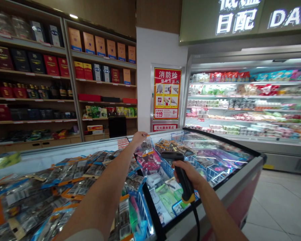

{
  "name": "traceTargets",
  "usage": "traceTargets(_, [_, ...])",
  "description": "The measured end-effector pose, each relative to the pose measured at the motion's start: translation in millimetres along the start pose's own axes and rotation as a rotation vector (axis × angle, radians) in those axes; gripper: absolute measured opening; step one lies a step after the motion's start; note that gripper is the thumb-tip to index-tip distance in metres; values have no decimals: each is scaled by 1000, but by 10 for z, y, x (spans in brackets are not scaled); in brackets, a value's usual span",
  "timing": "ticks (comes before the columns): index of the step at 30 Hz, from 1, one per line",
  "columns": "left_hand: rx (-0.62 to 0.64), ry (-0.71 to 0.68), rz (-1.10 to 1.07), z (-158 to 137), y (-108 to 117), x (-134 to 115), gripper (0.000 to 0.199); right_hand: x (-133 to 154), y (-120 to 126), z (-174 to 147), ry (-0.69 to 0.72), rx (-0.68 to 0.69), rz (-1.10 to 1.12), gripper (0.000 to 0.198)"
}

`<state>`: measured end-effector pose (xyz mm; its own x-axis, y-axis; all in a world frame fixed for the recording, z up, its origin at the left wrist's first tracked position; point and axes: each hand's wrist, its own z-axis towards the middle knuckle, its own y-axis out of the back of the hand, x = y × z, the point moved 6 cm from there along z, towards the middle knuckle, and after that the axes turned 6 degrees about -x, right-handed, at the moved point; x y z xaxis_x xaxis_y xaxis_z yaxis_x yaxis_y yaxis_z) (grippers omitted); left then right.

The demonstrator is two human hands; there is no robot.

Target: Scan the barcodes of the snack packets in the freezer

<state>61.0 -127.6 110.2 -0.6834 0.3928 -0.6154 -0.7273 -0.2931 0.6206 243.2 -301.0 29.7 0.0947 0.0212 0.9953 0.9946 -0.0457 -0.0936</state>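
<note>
My right hand (189,172) is wrapped round the handle of a black and yellow barcode scanner (184,180), whose head points left over the freezer's glass lid. A black cord hangs from the scanner's base. Stretched far forward, my left hand (139,138) pinches the top of a small clear snack packet (147,146) with an orange edge. That packet hangs over the chest freezer (150,197), above a pink package inside. Many similar snack packets (75,170) with blue and orange edges lie heaped to the left, partly covered by my left forearm.
Blue wire baskets (213,175) and bagged goods sit inside the freezer. Behind stand shelves of boxed bottles (100,45), a fire hydrant poster (166,93) and a lit refrigerated display (248,100). Tiled floor (273,201) lies to the right.
</note>
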Motion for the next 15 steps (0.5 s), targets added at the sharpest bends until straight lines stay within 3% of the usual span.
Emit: traceTargets(15, [28, 17, 34, 95, 48, 105, 30, 198, -63, -146, -18, 57, -36, 21])
